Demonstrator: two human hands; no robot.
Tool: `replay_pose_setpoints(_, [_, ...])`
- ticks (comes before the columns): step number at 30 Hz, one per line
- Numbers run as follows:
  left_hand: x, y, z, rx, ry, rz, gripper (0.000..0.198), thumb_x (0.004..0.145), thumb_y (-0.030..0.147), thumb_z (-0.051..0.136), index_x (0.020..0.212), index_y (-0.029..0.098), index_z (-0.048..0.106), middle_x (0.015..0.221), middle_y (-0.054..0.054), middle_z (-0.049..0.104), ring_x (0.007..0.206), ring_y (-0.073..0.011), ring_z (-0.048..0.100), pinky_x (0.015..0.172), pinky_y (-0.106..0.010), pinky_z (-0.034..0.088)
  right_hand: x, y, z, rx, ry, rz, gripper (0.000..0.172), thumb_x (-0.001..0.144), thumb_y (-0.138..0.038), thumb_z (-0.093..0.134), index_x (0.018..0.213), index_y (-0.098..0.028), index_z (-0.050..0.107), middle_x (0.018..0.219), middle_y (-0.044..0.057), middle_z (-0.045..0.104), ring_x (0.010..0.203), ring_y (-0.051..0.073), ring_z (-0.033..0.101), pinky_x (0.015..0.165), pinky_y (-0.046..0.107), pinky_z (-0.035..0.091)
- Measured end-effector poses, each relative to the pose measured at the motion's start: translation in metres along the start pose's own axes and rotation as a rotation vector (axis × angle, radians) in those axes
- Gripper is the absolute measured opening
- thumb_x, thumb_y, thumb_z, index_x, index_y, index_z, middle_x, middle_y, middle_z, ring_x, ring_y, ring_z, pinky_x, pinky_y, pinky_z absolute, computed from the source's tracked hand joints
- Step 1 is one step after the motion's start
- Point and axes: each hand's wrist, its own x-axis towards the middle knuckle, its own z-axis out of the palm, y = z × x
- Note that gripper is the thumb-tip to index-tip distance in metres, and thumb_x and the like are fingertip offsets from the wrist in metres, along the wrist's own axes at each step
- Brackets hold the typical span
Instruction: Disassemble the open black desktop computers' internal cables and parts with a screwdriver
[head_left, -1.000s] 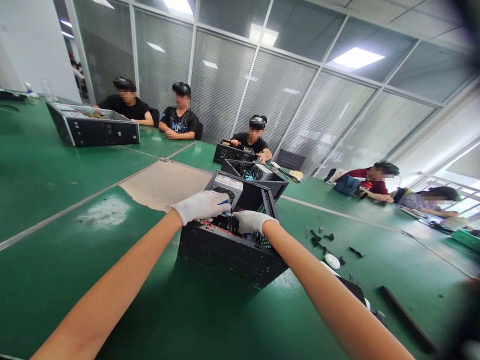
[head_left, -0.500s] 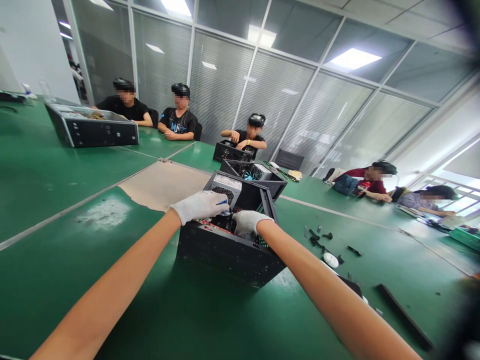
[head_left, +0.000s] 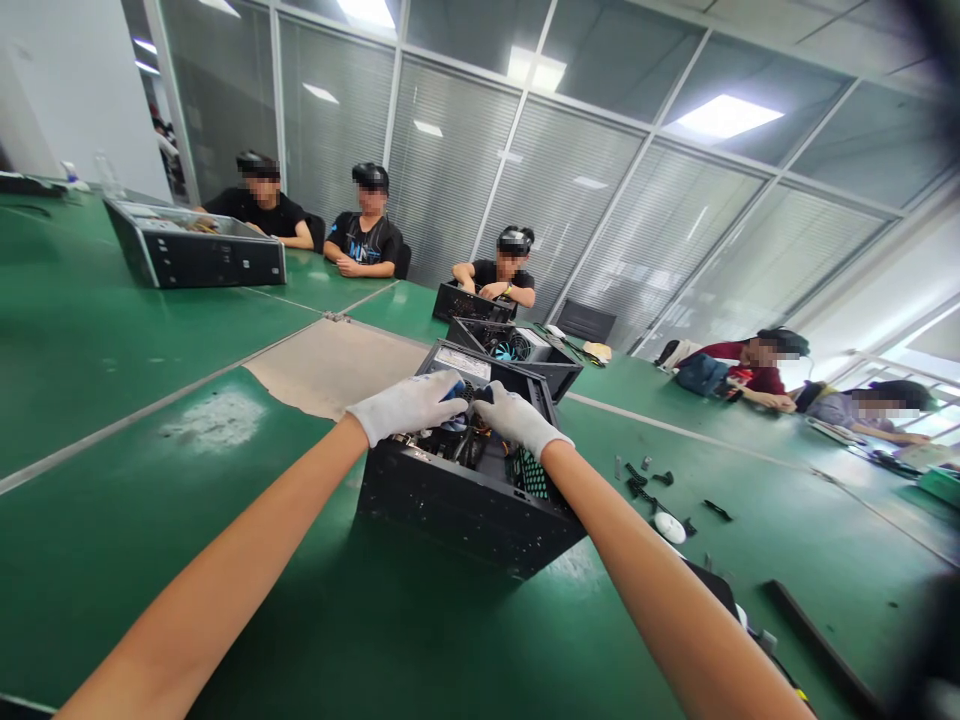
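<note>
A black computer case lies open side up on the green table, with wires and parts inside it. My left hand, in a white glove, is over the case opening with its fingers bent together. Close beside it, my right hand, also gloved, has its fingers closed at a small dark item above the wires. The two hands' fingertips nearly meet. What each hand pinches is too small to make out. A power supply with a label sits at the case's far end.
Behind stands another open case with a blue fan. A cardboard sheet lies to the left. At the right are a white round object, small black parts and a black bar. Several people sit around the table; a silver-edged case is far left.
My right hand has risen out of the case interior, and my left hand has moved slightly up and right. The fingertips are now closer together. The view has shifted a little.
</note>
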Motion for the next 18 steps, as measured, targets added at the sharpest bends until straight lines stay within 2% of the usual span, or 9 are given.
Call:
replay_pose_setpoints(3, [0.001,0.001,-0.002,-0.062,0.007,-0.052,0.026,0.101,0.025,0.044,0.123,0.017,0.055,0.131,-0.016,0.057,0.109,-0.0270,0.060,0.089,-0.037,0.047,0.002,0.002,-0.002,-0.002,0.030,-0.043,0.040,0.096,-0.041,0.049,0.129,-0.020,0.058,0.136,0.016,0.060,0.113,0.030,0.064,0.090,0.033,0.048])
replay_pose_setpoints(6, [0.000,0.001,-0.005,-0.077,-0.017,-0.016,0.024,0.100,0.025,0.045,0.120,0.019,0.056,0.129,-0.013,0.058,0.110,-0.0262,0.060,0.091,-0.036,0.046,0.004,0.004,-0.001,0.222,0.039,-0.082,0.036,0.096,-0.033,0.048,0.128,-0.021,0.060,0.129,0.010,0.066,0.110,0.024,0.065,0.089,0.029,0.049])
replay_pose_setpoints(8, [0.000,0.001,-0.005,-0.076,-0.020,0.004,0.022,0.100,0.024,0.045,0.118,0.019,0.057,0.125,-0.012,0.059,0.108,-0.0249,0.060,0.090,-0.035,0.046,0.007,0.005,0.002,0.392,-0.006,-0.165,0.034,0.094,-0.026,0.051,0.126,-0.020,0.061,0.124,0.006,0.070,0.109,0.020,0.064,0.090,0.026,0.049])
replay_pose_setpoints(10, [0.000,-0.001,-0.004,-0.058,-0.020,0.017,0.022,0.100,0.023,0.045,0.117,0.019,0.058,0.122,-0.011,0.060,0.104,-0.0239,0.061,0.088,-0.034,0.046,0.009,0.005,0.007,0.441,-0.080,-0.279,0.037,0.087,-0.020,0.060,0.124,-0.019,0.062,0.121,0.004,0.071,0.109,0.019,0.064,0.093,0.025,0.049])
replay_pose_setpoints(12, [0.000,-0.002,-0.002,-0.030,-0.026,0.038,0.022,0.098,0.021,0.047,0.117,0.019,0.059,0.122,-0.012,0.060,0.105,-0.0244,0.060,0.089,-0.034,0.046,0.010,0.005,0.013,0.385,-0.139,-0.313,0.047,0.079,-0.016,0.068,0.126,-0.017,0.060,0.118,0.005,0.072,0.106,0.020,0.065,0.092,0.026,0.050])
replay_pose_setpoints(14, [0.000,-0.003,0.001,-0.030,-0.026,0.012,0.024,0.098,0.024,0.049,0.120,0.020,0.058,0.123,-0.012,0.059,0.107,-0.0249,0.060,0.090,-0.034,0.046,0.011,0.003,0.018,0.252,-0.168,-0.277,0.055,0.074,-0.015,0.075,0.127,-0.017,0.059,0.116,0.008,0.072,0.102,0.022,0.066,0.089,0.029,0.052])
replay_pose_setpoints(16, [0.001,-0.003,0.004,-0.063,-0.026,-0.070,0.031,0.099,0.033,0.050,0.127,0.020,0.053,0.125,-0.011,0.059,0.108,-0.0245,0.061,0.089,-0.034,0.047,0.013,0.002,0.020,0.129,-0.132,-0.240,0.052,0.074,-0.018,0.077,0.123,-0.016,0.061,0.118,0.011,0.071,0.104,0.025,0.067,0.091,0.032,0.052])
replay_pose_setpoints(18, [0.004,-0.003,0.006,-0.081,-0.022,-0.131,0.043,0.097,0.040,0.056,0.134,0.020,0.046,0.132,-0.012,0.056,0.113,-0.0254,0.060,0.090,-0.034,0.047,0.015,0.003,0.020,0.107,-0.051,-0.235,0.045,0.079,-0.023,0.076,0.121,-0.017,0.063,0.123,0.012,0.070,0.110,0.025,0.066,0.095,0.032,0.051])
